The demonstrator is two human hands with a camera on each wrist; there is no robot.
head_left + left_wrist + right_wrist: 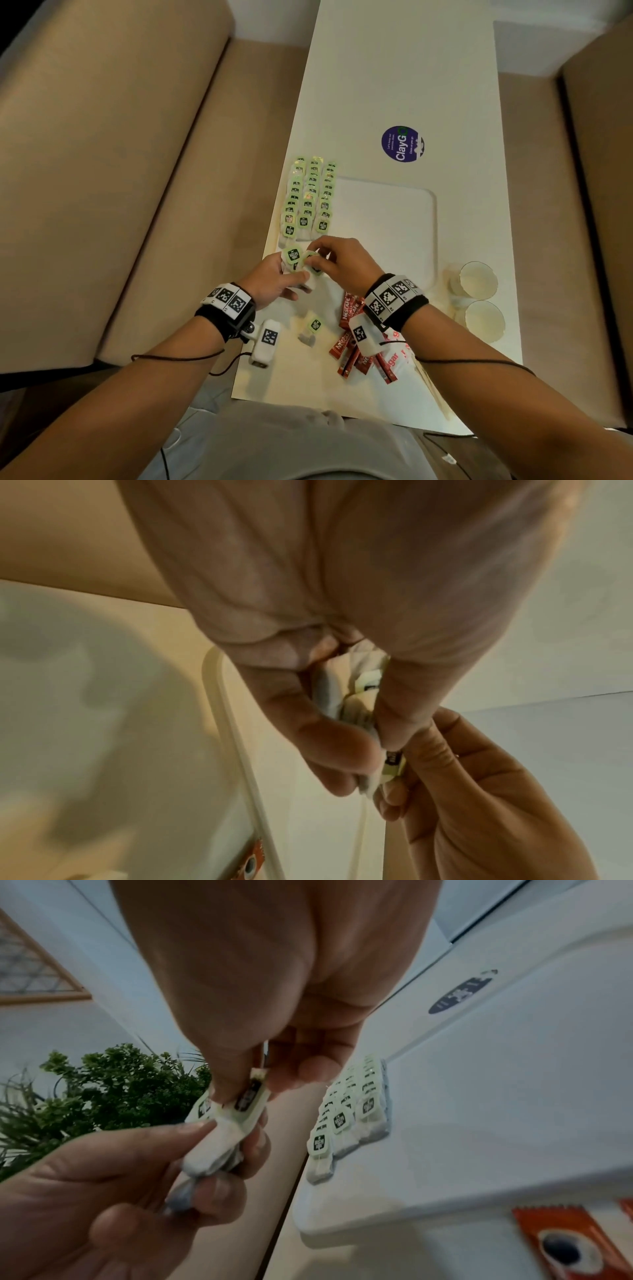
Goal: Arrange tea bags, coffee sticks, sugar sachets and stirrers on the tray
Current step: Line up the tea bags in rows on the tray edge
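Note:
A white tray (394, 222) lies on the white table, with three rows of green-tagged tea bags (310, 198) along its left side. Just in front of the rows, my left hand (291, 270) grips a small bunch of tea bags (346, 704) between thumb and fingers. My right hand (313, 258) pinches the green tag of one bag (248, 1096) in that bunch. One loose tea bag (313, 327) lies on the table under my wrists. Red coffee sticks (349, 329), sugar sachets (400, 356) and pale stirrers (431, 383) lie near the front edge, partly hidden by my right wrist.
Two paper cups (478, 279) stand right of the tray. A round purple sticker (402, 144) sits on the table behind it. Beige sofa cushions flank the narrow table on both sides. A green plant (113, 1085) shows in the right wrist view.

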